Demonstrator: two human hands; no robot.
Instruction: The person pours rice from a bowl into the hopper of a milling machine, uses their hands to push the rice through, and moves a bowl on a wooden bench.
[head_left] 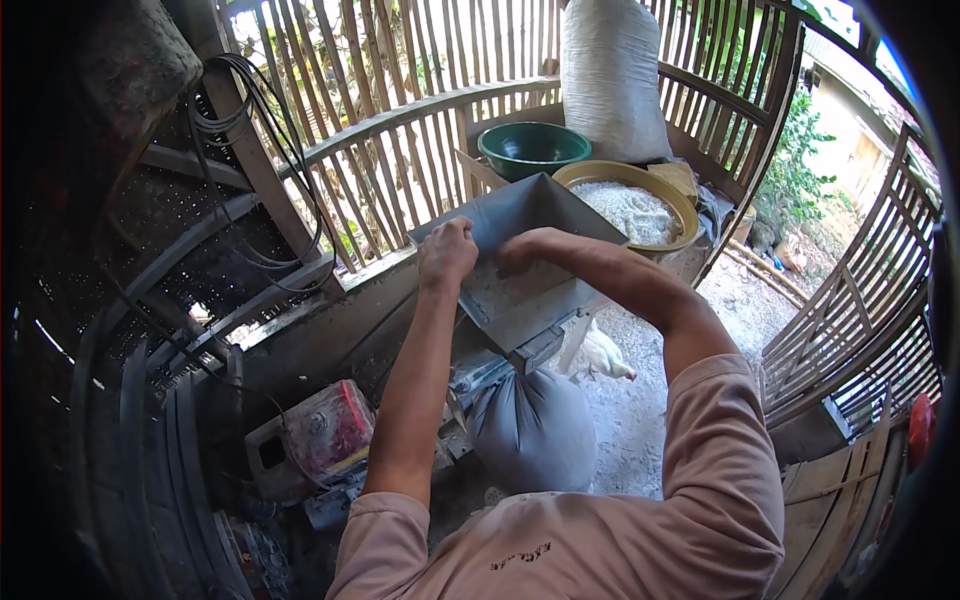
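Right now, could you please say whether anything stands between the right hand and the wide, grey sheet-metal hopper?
Nothing visible does: the right hand is inside the hopper, its forearm passing above the right side, and the left hand sits at the left rim. Contact cannot be made out.

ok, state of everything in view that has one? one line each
hopper, open-topped
left hand, fingers curled at the hopper's left edge
right hand, inside the hopper, fingers unclear
green basin, upright, uncovered
yellow basin, uncovered, holding white material
white sack, upright, bulging
grey bag, bulging, neck gathered
red machine, running or not: can't tell
black cable, coiled, hanging
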